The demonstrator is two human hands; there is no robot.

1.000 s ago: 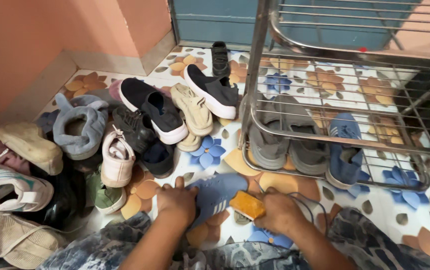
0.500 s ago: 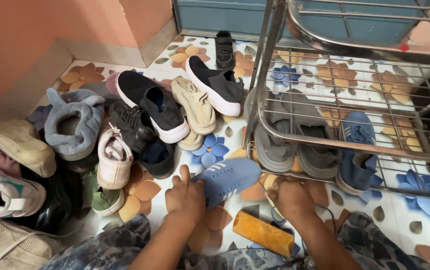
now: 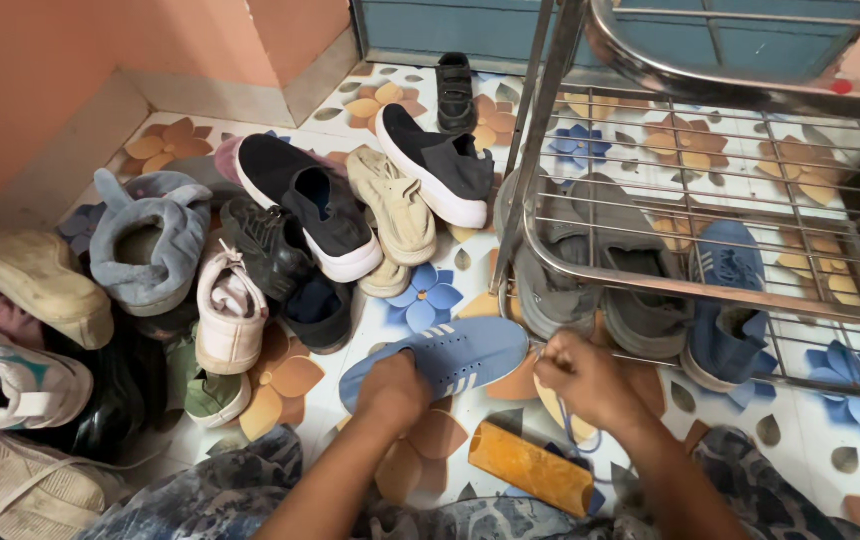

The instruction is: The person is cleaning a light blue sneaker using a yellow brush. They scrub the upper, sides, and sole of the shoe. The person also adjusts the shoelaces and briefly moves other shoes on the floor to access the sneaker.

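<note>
While lying sole-side toward floor beside metal rack point(image 3: 550, 150), blue sneaker point(image 3: 450, 355) is sitting under left hand point(image 3: 393, 388), grip clamping its heel end. Right hand point(image 3: 580, 378) is curling, fingers pinched together on blue lace point(image 3: 575, 435) near toe. Yellow block point(image 3: 530, 468) is lying on floral floor point(image 3: 800, 440), just behind both wrists.

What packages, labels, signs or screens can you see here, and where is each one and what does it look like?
No packages, signs or screens are in view.
Red sticker or mark: on the top rail of the metal shoe rack, small and roundish; too small to tell more.
Stripe markings: on the side of the blue shoe that the left hand grips, white slanted bars on blue.
</note>
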